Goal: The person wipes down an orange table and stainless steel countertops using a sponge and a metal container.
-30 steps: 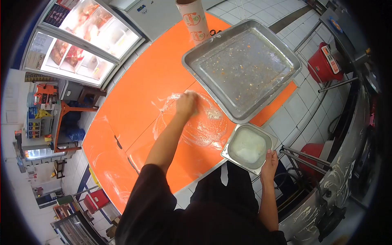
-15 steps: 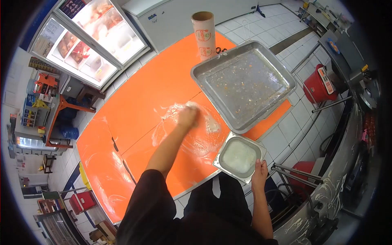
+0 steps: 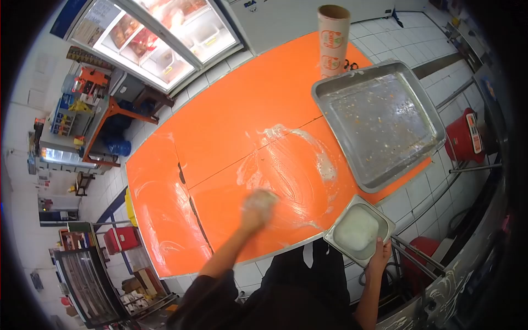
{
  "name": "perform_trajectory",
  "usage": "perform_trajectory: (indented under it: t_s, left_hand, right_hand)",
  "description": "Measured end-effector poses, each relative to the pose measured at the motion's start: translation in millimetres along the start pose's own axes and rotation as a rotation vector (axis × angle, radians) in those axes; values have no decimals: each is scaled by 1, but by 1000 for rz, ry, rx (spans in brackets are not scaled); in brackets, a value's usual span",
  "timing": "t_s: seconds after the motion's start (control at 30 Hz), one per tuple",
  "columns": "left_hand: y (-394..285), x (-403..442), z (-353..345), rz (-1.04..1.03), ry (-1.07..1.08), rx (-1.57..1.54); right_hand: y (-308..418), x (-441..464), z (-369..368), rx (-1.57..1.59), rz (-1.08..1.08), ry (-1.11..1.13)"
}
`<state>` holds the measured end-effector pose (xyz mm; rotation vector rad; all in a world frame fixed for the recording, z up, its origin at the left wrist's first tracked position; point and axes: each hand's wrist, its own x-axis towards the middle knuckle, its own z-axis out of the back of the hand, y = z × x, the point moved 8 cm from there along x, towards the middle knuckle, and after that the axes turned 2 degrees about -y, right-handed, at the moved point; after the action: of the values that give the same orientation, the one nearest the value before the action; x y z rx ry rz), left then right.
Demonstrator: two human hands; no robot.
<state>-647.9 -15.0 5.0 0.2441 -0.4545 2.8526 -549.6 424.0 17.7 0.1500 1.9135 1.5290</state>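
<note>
My right fingers (image 3: 387, 251) grip a metal pan (image 3: 331, 235); my left fingers (image 3: 256, 210) blur, hold unclear, white smears (image 3: 325, 166) ahead of them on the bench (image 3: 236, 99).

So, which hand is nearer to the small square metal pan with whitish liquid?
Right: the right hand grips the pan's rim; the left hand is apart, over the orange table.
</note>
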Motion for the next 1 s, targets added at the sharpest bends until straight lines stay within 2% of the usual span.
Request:
perform_trajectory:
  t_s: [0.03, 0.07, 0.1, 0.13, 0.2, 0.23, 0.27, 0.3, 0.33, 0.4, 0.43, 0.5, 0.53, 0.57, 0.6, 0.63, 0.7, 0.73, 0.77, 0.83, 0.9, 0.97, 1.0]
  left_hand:
    - [55, 7, 16, 260, 153, 200]
    - [135, -15, 15, 385, -95, 402]
    - [186, -16, 33, 627, -164, 598]
    - [227, -6, 47, 910, -145, 423]
    - [231, 39, 34, 793, -322, 203]
    - [189, 78, 21, 603, -344, 69]
    - [138, 100, -15, 475, -269, -14]
    - [85, 105, -71, 320, -44, 158]
    - [8, 115, -57, 182, -77, -86]
    - [-93, 74, -46, -4, -65, 7]
    - [-117, 55, -50, -81, -91, -192]
    - [-95, 19, -14, -36, 117, -333]
    - [-54, -8, -16, 128, 138, -315]
    - [-8, -25, 11, 250, 187, -102]
    - [43, -54, 34, 380, 57, 103]
    - [112, -114, 35, 586, -95, 168]
    - [181, -203, 72, 768, -247, 334]
    - [214, -247, 90, 864, -322, 401]
    - [210, -279, 89, 775, -412, 424]
    - [167, -261, 82, 1103, -234, 259]
    - [90, -223, 43, 907, -18, 279]
    - [6, -167, 10, 599, 57, -10]
    - [-30, -136, -4, 542, 84, -42]
  right_hand:
    - [3, -1, -3, -14, 1, 11]
    - [3, -2, -4, -10, -22, -11]
    - [4, -2, -6, -6, -46, -34]
    - [6, -2, -10, -26, -50, -24]
    - [5, -4, -21, -7, -77, -9]
    - [3, -3, -25, -27, -85, 0]
    - [2, 0, -26, -45, -82, 3]
    - [0, 1, -29, -55, -77, 5]
    - [-1, 0, -34, -64, -80, 13]
    - [7, 2, -41, -26, -76, 49]
    - [9, 5, -36, -36, -65, 48]
    - [4, 6, -22, -82, -78, 39]
    - [10, -1, -19, -92, -89, 19]
    - [20, -7, -22, -74, -100, -19]
    - [22, -15, -20, -49, -107, -58]
    - [18, -22, -7, -51, -118, -86]
    - [16, -24, 18, 57, -112, -66]
    - [21, -33, 29, 67, -116, -125]
    - [22, -39, 51, 72, -80, -182]
    - [15, -50, 98, 27, -33, -249]
    - [17, -67, 128, 86, 2, -343]
    - [20, -78, 151, 167, 18, -426]
    - [21, -81, 159, 201, 27, -448]
